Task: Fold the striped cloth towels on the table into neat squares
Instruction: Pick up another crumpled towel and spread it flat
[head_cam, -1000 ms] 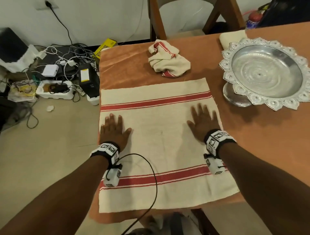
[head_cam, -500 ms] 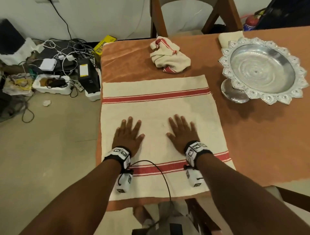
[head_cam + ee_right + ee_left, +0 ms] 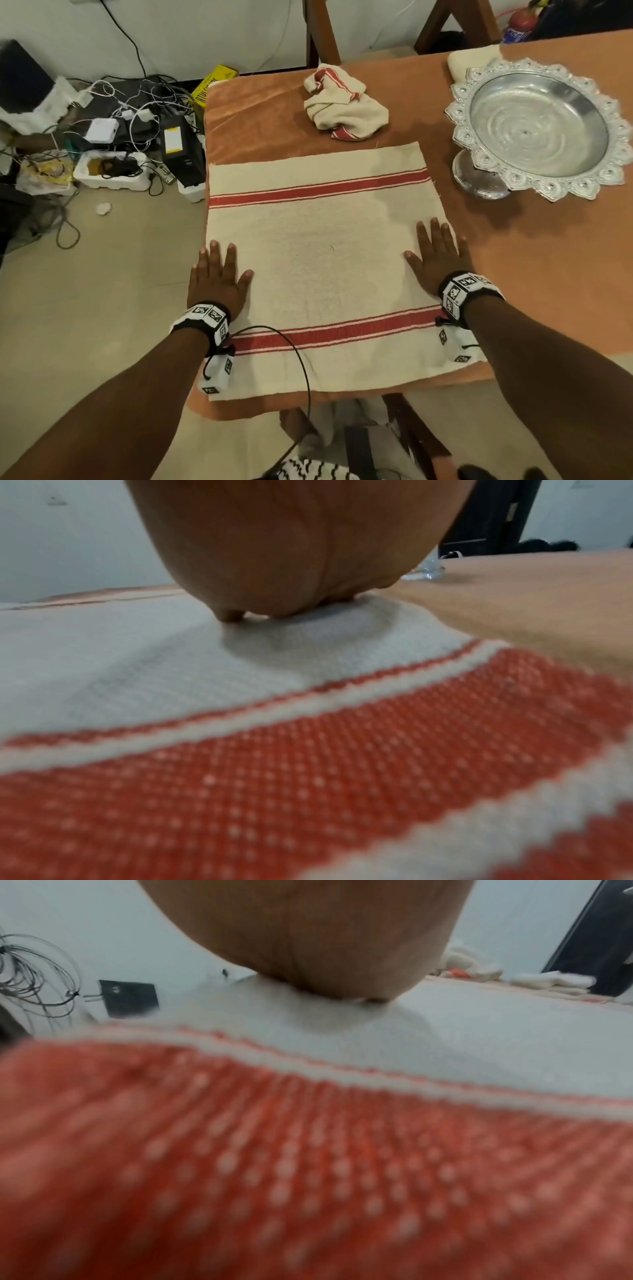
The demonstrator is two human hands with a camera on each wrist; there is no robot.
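A cream towel with red stripes lies spread flat on the orange-covered table. My left hand presses flat on its left edge, fingers straight. My right hand presses flat on its right edge, fingers straight too. The wrist views show each palm resting on the cream weave just beyond a red stripe. A second striped towel sits crumpled at the table's far side.
An ornate silver footed bowl stands at the right of the table. A folded cream cloth lies behind it. Cables and boxes clutter the floor at the left. A wooden chair stands beyond the table.
Both hands have slid apart from the towel's middle out to its left and right edges, flat on the cloth. One second ago they were also wide apart.
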